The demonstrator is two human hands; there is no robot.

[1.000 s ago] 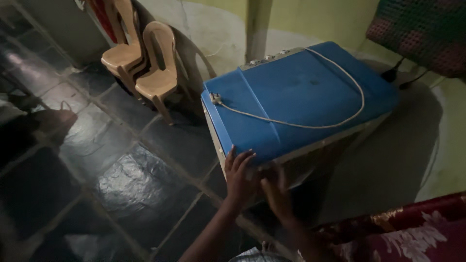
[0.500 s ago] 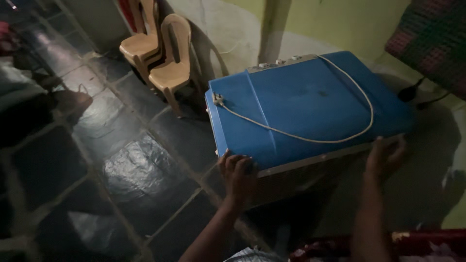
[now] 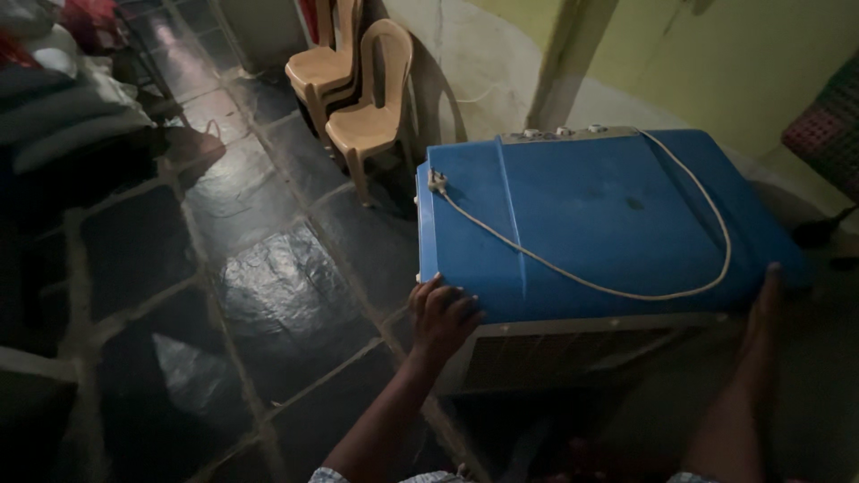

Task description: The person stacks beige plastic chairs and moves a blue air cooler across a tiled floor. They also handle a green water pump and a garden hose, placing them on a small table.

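Observation:
A large box-shaped appliance with a blue top (image 3: pixel 591 215) and a pale grilled front stands on the floor against the wall. A white power cord (image 3: pixel 617 291) with its plug lies looped across the blue top. My left hand (image 3: pixel 443 313) grips the near left corner of the appliance. My right hand (image 3: pixel 765 309) presses flat against its near right corner, fingers pointing up. Several white knobs sit along the far edge of the top.
Stacked tan plastic chairs (image 3: pixel 362 85) stand just left of the appliance by the wall. Dark glossy floor tiles (image 3: pixel 268 286) spread to the left. Bundles and a dark bag (image 3: pixel 192 143) lie at far left. A checked cloth (image 3: pixel 828 134) hangs at right.
My right hand moved from beside my left hand out to the appliance's right corner. The view shifted, and the appliance now sits more squarely in front of me.

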